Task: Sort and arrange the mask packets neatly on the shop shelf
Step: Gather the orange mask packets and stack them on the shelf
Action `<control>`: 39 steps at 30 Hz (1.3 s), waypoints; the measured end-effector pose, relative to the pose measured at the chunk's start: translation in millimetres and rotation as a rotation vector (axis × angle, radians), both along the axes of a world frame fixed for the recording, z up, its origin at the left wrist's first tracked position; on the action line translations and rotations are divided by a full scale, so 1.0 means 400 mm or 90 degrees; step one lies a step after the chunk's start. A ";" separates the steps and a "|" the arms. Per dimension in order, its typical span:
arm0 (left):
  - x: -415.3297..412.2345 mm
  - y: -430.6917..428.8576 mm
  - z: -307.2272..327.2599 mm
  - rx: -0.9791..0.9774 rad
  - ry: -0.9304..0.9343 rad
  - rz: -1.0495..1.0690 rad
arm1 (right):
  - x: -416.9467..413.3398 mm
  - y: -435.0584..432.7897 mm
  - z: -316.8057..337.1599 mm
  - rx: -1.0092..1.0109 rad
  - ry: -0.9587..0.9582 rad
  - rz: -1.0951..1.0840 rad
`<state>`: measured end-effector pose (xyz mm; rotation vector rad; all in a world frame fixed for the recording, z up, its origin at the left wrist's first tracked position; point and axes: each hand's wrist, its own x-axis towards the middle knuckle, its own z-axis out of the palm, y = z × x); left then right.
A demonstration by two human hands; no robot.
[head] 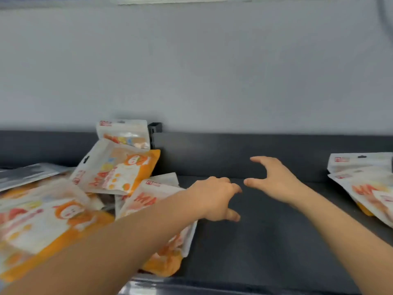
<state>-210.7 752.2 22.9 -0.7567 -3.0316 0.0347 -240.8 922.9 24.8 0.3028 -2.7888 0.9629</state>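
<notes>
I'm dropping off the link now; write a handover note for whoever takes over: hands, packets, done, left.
Left hand: empty, fingers loosely curled, over the shelf beside the jumbled pile.
Right hand: empty, fingers spread, over the bare middle.
Packets: jumbled pile at left; small stack at the right edge.
Done: nothing neatly lined up yet.
Left: sort the pile, arrange packets in rows.

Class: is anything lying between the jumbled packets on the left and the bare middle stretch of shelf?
Nothing visible does. The jumbled packets border the bare shelf directly; only the left hand and right hand hover over it, holding nothing.
</notes>
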 end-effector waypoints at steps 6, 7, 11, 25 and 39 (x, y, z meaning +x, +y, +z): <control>0.111 -0.351 -0.008 0.075 0.006 0.166 | 0.012 -0.336 -0.005 0.021 -0.116 0.184; 0.127 -0.400 -0.010 0.080 -0.004 0.191 | 0.012 -0.377 -0.010 0.040 -0.144 0.196; 0.179 -0.544 -0.019 0.122 -0.028 0.232 | 0.002 -0.473 -0.035 0.140 -0.248 0.192; 0.199 -0.589 -0.070 0.158 -0.074 0.155 | 0.022 -0.492 -0.025 0.325 -0.019 -0.067; 0.201 -0.707 0.047 0.739 0.122 0.152 | 0.163 -0.665 0.273 -0.059 0.273 0.219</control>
